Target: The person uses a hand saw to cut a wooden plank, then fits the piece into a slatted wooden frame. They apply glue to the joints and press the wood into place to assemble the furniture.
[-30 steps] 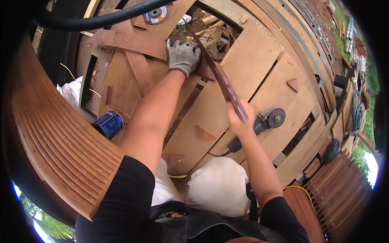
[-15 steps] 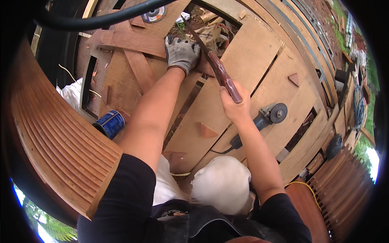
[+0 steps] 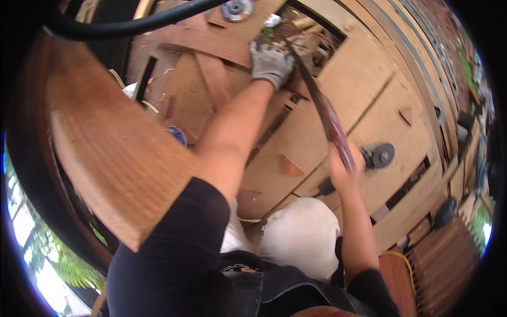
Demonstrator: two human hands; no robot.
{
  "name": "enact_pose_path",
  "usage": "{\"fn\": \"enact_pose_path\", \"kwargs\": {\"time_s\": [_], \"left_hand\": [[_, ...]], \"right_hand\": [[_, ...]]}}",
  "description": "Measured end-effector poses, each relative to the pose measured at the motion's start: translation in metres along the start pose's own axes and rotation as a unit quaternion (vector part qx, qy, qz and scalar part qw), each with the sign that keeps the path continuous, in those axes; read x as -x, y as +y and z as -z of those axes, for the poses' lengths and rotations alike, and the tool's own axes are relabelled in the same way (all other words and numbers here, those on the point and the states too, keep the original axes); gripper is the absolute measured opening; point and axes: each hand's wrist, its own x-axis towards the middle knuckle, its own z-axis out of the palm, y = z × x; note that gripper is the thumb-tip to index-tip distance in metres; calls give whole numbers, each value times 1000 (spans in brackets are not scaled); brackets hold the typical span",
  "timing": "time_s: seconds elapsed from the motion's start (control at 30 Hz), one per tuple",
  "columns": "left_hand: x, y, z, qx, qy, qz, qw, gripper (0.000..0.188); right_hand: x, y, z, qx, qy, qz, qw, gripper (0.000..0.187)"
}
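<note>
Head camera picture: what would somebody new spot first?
Probably the big wooden board, which looms over the left side. Next might come the long, dark tool with a brown handle, held slanting in the bare right hand, with the gloved left hand to the left of its far end. Then perhaps the grinder beside the right hand.

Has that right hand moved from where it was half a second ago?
Yes. Judged against the grinder lying on the boards, the right hand has come back toward the person's body.
</note>
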Motion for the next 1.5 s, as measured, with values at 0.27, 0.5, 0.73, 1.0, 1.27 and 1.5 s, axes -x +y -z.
{"fn": "enact_pose_path", "kwargs": {"time_s": [0.27, 0.5, 0.73, 1.0, 1.27, 1.5], "left_hand": [[0, 2, -8, 53, 38, -4, 998, 47], [2, 0, -6, -1, 9, 19, 1000, 45], [-5, 15, 4, 16, -21, -12, 1000, 48], [3, 0, -9, -7, 44, -10, 999, 43], [-1, 8, -1, -7, 9, -18, 1000, 45], [-6, 7, 1, -3, 30, -10, 1000, 42]], "right_hand": [[20, -2, 5, 24, -12, 6, 1000, 8], [58, -13, 42, 48, -14, -37, 998, 7], [-10, 22, -15, -76, 16, -5, 997, 12], [110, -18, 69, 151, -6, 3, 989, 8], [-23, 6, -21, -69, -6, -11, 998, 11], [89, 8, 43, 24, 5, -55, 998, 5]]}}
